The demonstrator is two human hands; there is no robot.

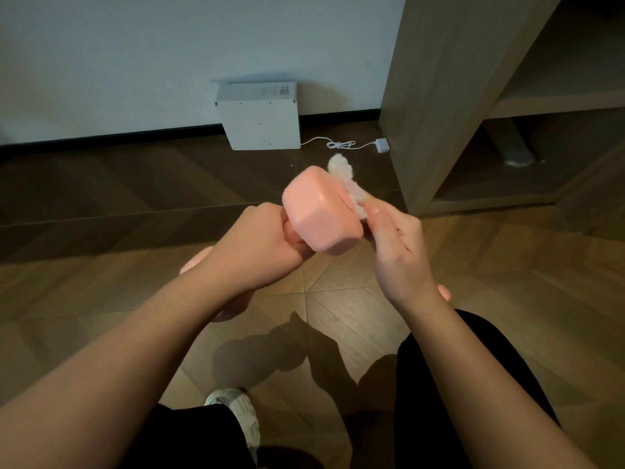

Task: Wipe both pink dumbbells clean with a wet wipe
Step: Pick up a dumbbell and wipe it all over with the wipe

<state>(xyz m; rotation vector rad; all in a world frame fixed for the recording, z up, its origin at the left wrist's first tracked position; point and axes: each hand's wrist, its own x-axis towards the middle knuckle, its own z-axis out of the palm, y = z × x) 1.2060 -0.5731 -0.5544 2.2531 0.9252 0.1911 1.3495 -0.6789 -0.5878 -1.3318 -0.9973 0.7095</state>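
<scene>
My left hand (260,245) grips the handle of a pink dumbbell (318,214) and holds it above the floor, one hexagonal head pointing up and away. The dumbbell's lower head (192,265) peeks out on both sides of my left forearm. My right hand (395,245) pinches a crumpled white wet wipe (345,179) and presses it against the end face of the upper head. A small pink piece (444,292), perhaps the second dumbbell, shows behind my right wrist; the rest of it is hidden.
A white box (260,120) stands against the wall, with a white cable and plug (382,144) on the wooden floor (338,299). A wooden shelf unit (439,96) rises at the right. My white shoe (236,411) and dark-clad knees are below.
</scene>
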